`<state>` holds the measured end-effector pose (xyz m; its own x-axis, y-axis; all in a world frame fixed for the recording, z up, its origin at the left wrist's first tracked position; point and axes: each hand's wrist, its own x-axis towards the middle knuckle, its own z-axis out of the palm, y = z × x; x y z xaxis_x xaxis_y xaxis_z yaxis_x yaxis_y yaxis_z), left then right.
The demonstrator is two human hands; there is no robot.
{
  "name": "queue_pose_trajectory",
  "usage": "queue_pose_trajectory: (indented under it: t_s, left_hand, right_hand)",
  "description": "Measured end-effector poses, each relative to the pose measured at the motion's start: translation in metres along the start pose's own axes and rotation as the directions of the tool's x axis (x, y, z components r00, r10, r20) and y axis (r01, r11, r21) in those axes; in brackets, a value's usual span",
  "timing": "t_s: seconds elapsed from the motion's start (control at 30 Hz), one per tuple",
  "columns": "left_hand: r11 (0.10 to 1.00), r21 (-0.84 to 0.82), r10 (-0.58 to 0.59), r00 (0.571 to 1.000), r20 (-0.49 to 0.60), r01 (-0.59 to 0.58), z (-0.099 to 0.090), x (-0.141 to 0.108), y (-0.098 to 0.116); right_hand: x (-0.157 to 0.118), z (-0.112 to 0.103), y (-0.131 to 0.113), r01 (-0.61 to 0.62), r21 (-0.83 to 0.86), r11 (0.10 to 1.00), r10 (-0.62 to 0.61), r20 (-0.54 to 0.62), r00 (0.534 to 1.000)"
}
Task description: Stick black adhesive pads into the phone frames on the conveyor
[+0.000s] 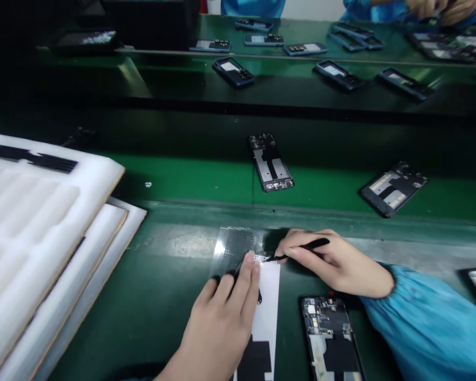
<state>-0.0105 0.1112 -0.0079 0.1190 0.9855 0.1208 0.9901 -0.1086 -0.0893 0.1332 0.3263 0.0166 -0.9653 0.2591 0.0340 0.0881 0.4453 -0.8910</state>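
My right hand point(337, 259) is closed around black tweezers point(315, 244), whose tips point left onto the top of a white strip point(270, 296). Small dark marks sit at that end of the strip. My left hand point(224, 317) lies with its fingers stretched out, the fingertips pressing on the strip beside the tweezer tips. A clear plastic sheet point(238, 238) with a dotted pattern extends beyond the fingers. Lower on the strip is a black rectangular piece point(256, 360), and a small dark thing beside my left fingers is partly hidden. An opened phone point(333, 338) lies below my right hand.
White foam trays point(63, 211) are stacked at the left, the top one holding black strips point(29, 157). Two opened phones point(270, 161) point(393, 189) lie on the green surface ahead. Several phone frames point(233, 71) are farther back. A co-worker's hands point(444, 10) show at top right.
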Motion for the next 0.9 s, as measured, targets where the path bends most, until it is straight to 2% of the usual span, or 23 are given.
queue_pose_trajectory:
  t_s: [0.13, 0.33, 0.53, 0.63, 0.7, 0.8, 0.9]
  left_hand:
    - [1.000, -0.003, -0.007, 0.998, -0.060, 0.007, 0.000, 0.002, 0.001]
    - [1.000, -0.011, -0.027, 0.998, -0.059, 0.026, 0.004, 0.000, 0.002]
    - [0.999, -0.023, -0.032, 0.994, -0.103, 0.029, 0.003, -0.002, -0.004]
    - [0.999, -0.035, -0.045, 0.994, -0.095, 0.041, -0.006, -0.011, -0.006]
    - [0.996, -0.069, -0.063, 0.995, -0.081, 0.057, -0.013, -0.025, -0.004]
    - [0.989, -0.141, -0.047, 0.997, -0.063, 0.037, -0.022, -0.051, 0.006]
    - [0.986, -0.164, 0.003, 0.998, -0.061, -0.013, -0.023, -0.073, 0.020]
  right_hand:
    - [-0.003, 0.006, 0.010, 0.008, 0.093, 0.996, -0.004, -0.034, 0.999]
    - [-0.010, 0.022, 0.017, -0.066, 0.226, 0.972, 0.098, -0.132, 0.986]
    - [-0.009, 0.014, 0.019, -0.080, 0.210, 0.974, 0.133, -0.254, 0.958]
    - [-0.017, 0.013, 0.005, -0.098, 0.209, 0.973, 0.161, -0.310, 0.937]
    - [-0.031, 0.020, -0.012, -0.134, 0.190, 0.973, 0.190, -0.316, 0.929]
    - [-0.061, 0.045, -0.035, -0.204, 0.120, 0.972, 0.232, -0.324, 0.917]
    - [-0.085, 0.077, -0.048, -0.235, 0.068, 0.970, 0.242, -0.410, 0.879]
